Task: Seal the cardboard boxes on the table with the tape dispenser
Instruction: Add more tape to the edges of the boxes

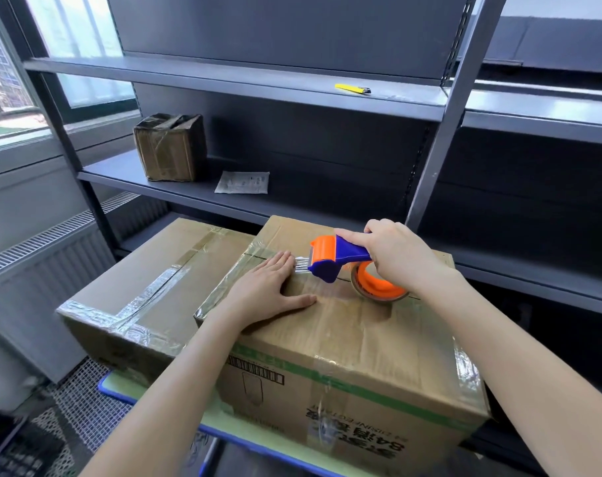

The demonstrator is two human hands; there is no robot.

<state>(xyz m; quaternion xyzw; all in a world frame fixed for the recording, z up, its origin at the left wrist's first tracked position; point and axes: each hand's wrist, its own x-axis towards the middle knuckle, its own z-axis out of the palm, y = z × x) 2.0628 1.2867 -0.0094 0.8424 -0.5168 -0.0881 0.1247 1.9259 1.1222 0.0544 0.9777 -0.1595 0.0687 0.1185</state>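
1. My right hand gripped the blue-and-orange plastic tape dispenser, fingers curled round its handle. It sat on top of the large brown cardboard box with the green printed band, over that box's centre seam.
2. My left hand lay flat on the same box top, fingers straight and holding nothing. The fingertips were right at the short strand of clear tape coming off the dispenser.
3. That strand looked bunched and stringy. Pulled away unpressed, I judged, it could twist, stick to itself or lift off the seam.
4. The dispenser's cutting end was just beside my left fingertips, so a slip toward them could have nicked them.
5. Leaning hard on the flaps might have bowed them in, leaving the seam gapped under the tape.
6. The smaller taped brown cardboard box stood just beside the big box's left side on the pale green surface. A shove could have shifted it.
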